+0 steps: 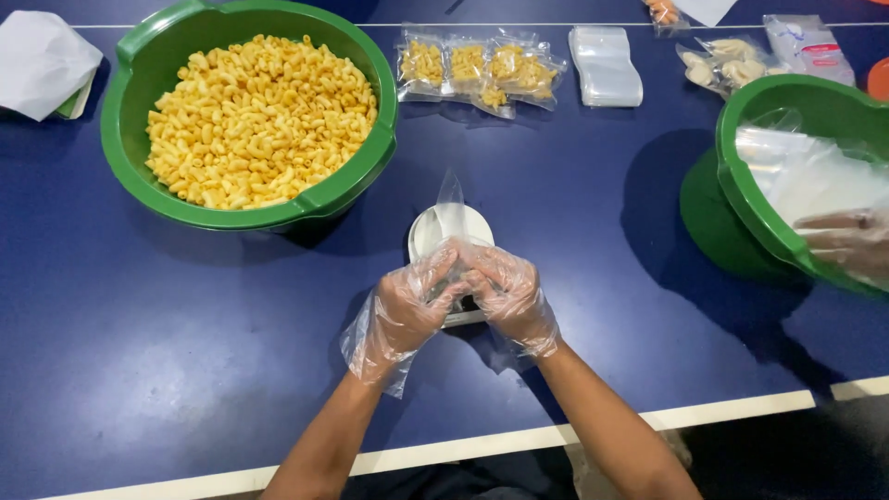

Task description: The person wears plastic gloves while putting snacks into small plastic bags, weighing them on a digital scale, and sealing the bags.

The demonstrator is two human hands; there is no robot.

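Both my hands wear thin clear plastic gloves and meet at the table's middle. My left hand (406, 310) and my right hand (508, 296) pinch a small empty clear plastic bag (450, 211) between their fingertips. The bag stands up over a small white kitchen scale (435, 231), which lies just beyond my fingers. A big green bowl (139, 56) heaped with yellow macaroni-shaped snacks (259, 120) sits up and to the left of my hands.
Several small filled bags (477, 67) lie at the far middle, beside a stack of empty clear bags (606, 65). Another person's gloved hand (847, 241) reaches into a second green bowl (750, 199) at right. White paper (42, 60) lies far left. The blue table's white edge (463, 451) runs near me.
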